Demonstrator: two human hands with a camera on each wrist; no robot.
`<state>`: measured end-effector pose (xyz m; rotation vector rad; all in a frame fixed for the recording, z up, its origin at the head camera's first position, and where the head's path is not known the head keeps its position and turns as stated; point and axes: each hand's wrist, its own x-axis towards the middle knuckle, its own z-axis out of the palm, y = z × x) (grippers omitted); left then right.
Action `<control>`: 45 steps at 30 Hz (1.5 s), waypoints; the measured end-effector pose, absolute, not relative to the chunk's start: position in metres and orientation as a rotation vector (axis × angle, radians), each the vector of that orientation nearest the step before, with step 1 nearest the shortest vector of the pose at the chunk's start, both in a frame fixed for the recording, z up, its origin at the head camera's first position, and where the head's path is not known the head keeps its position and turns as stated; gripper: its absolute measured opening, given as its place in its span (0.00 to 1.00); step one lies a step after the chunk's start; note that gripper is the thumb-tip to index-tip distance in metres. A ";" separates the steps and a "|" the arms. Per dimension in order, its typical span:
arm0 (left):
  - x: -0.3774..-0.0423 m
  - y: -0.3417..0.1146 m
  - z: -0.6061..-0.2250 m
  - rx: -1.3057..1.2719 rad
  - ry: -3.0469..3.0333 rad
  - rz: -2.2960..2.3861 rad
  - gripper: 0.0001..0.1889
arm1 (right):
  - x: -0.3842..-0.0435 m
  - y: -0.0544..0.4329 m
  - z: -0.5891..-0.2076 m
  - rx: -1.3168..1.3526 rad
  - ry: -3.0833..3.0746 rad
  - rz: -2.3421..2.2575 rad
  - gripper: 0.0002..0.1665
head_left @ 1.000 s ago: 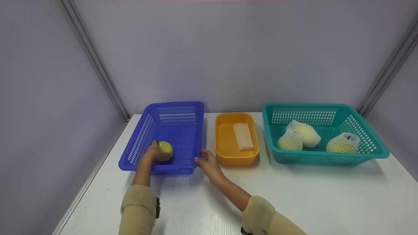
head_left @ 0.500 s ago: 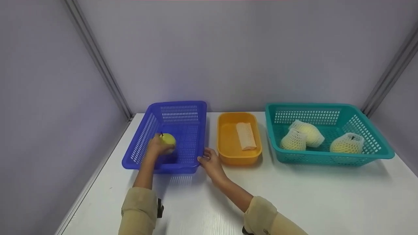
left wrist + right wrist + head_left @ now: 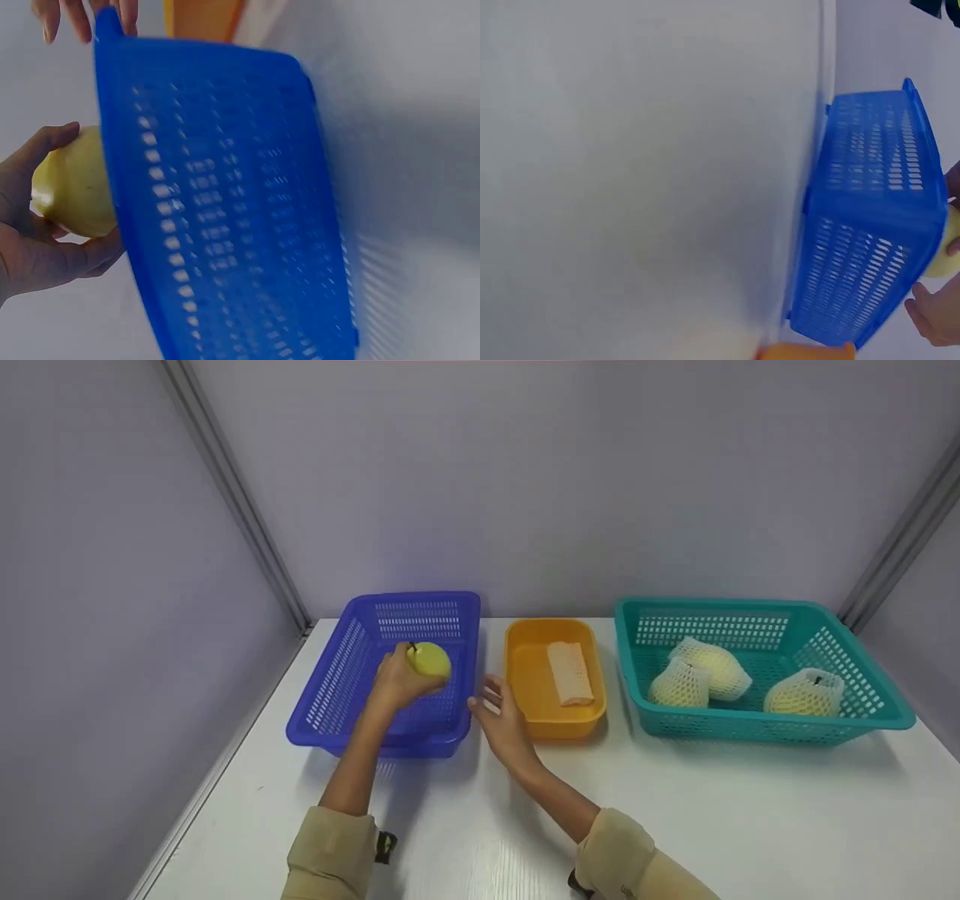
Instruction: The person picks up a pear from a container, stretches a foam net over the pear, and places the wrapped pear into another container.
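Observation:
My left hand [image 3: 399, 684] grips a yellow-green pear [image 3: 430, 660] with a dark stem, holding it up over the blue basket [image 3: 304, 729]. In the left wrist view the thumb and fingers wrap the pear [image 3: 75, 184] just above the basket's rim, which hides its far side. My right hand [image 3: 510, 731] hovers beside the basket's right front corner, fingers spread and relaxed, holding nothing. Between that hand and the teal basket stands an orange bin [image 3: 555, 730] with a flat white-pink foam net sleeve [image 3: 571, 675] lying in it.
At the right a teal basket [image 3: 739, 720] holds three pears in white foam nets, one of them a netted pear [image 3: 802, 694] near its right end. Behind the containers rises a grey wall [image 3: 525, 487]. All stand on a white table [image 3: 487, 825].
My left hand has lifted the pear from the blue basket's floor and carried it up and to the right. My right hand has let go of the basket's rim.

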<state>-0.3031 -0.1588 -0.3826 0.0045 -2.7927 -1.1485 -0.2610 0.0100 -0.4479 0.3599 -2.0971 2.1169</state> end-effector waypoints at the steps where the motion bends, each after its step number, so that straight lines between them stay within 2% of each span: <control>1: -0.301 -0.154 -0.380 -0.026 -2.782 -1.162 0.43 | -0.262 0.013 -0.443 0.379 -2.074 2.110 0.30; 7: -0.286 -0.127 -0.369 -0.196 -2.762 -1.264 0.43 | -0.266 0.036 -0.419 0.491 -2.029 2.066 0.29; 13: -0.272 -0.106 -0.366 -0.427 -2.721 -1.316 0.41 | -0.261 0.062 -0.410 0.590 -2.129 2.069 0.32; 22: -0.257 -0.086 -0.372 -0.612 -2.720 -1.267 0.39 | -0.233 0.089 -0.386 0.517 -2.315 2.029 0.33; 35: -0.250 -0.061 -0.398 -0.856 -2.796 -1.351 0.39 | -0.235 0.142 -0.430 0.513 -2.431 2.024 0.34; 41: -0.249 -0.054 -0.417 -0.856 -2.882 -1.445 0.40 | -0.233 0.159 -0.444 0.516 -2.547 2.026 0.35; 45: -0.247 -0.050 -0.432 -0.844 -2.893 -1.491 0.39 | -0.232 0.166 -0.453 0.618 -2.642 1.987 0.36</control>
